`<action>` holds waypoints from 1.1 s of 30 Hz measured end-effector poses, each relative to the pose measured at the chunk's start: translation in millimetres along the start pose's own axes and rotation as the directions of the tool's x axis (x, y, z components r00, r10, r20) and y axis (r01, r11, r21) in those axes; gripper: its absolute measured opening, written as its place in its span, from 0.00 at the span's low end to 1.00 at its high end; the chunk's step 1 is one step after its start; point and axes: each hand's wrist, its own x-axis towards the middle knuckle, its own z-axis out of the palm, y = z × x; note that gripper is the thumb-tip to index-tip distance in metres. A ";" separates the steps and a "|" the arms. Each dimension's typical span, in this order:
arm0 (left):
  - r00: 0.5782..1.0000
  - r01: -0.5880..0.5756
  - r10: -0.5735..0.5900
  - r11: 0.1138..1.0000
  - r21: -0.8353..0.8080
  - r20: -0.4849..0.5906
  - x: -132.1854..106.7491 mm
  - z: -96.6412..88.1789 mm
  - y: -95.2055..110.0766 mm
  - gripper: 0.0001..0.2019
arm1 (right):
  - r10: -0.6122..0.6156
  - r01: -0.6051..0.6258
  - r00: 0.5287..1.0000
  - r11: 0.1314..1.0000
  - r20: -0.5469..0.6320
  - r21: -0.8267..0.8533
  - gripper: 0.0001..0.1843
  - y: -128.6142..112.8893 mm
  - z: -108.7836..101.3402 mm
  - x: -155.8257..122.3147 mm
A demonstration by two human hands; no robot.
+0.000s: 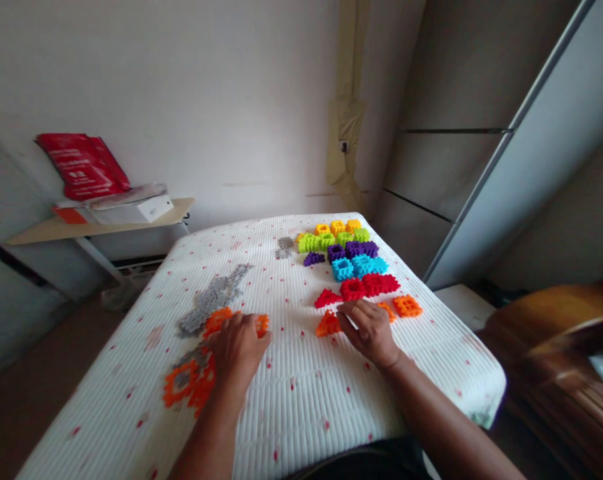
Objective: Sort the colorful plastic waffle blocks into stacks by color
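My left hand (238, 348) is closed over orange interlocking plates with notched edges; one orange plate (262, 325) shows beside its thumb. More orange plates (178, 385) lie left of the wrist, partly hidden by the forearm. My right hand (370, 331) hovers with fingers bent and a small gap between thumb and fingertips; I see nothing in it. Just left of it sits an orange pointed block (328, 324). An orange cube (408, 306) stands to its right, with another orange piece (387, 311) partly behind the hand.
Rows of red (378, 285), light blue (364, 265), purple (354, 251), green (326, 241) and yellow (338, 227) blocks stand beyond my right hand. Grey plates (214, 297) lie at left. A side table (46, 231) holds a red package (84, 167). A cabinet (441, 147) stands at right.
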 end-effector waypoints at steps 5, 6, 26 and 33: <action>1.000 -0.012 0.013 0.999 0.037 -0.015 0.8 0.2 3.2 0.18 | -0.043 0.041 0.998 0.999 0.044 0.032 0.05 -7.0 3.7 0.4; 1.000 -0.001 0.002 0.999 0.055 -0.019 0.9 0.3 3.1 0.19 | -0.044 0.043 0.998 0.998 0.048 0.038 0.04 -7.2 4.3 -0.2; 0.999 0.023 -0.024 0.999 0.025 0.044 -1.1 0.1 6.0 0.18 | -0.040 0.036 0.997 0.998 0.062 0.056 0.04 -3.1 8.1 -7.3; 0.992 0.118 -0.120 0.992 0.050 0.038 -2.3 -5.5 -2.2 0.21 | -0.054 0.050 0.997 0.996 0.050 0.074 0.05 -3.0 6.8 -6.2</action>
